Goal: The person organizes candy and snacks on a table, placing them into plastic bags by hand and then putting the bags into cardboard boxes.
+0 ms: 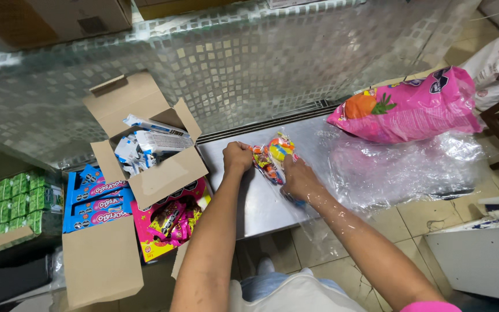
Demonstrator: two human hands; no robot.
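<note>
Centrally, both hands' fingers grip a clear candy bag (272, 159) on the steel counter (244, 208), cardboard box (145, 144) crowding left.

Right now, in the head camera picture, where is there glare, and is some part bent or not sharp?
Head view: glare sits on the steel counter and the clear plastic sheet; the mosaic wall curves from wide-angle distortion; the left hand and right hand on the candy bag are fairly sharp; the left edge under the counter is dark.

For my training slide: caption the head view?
Both hands gather a clear bag of colourful candy on a steel counter.
</note>
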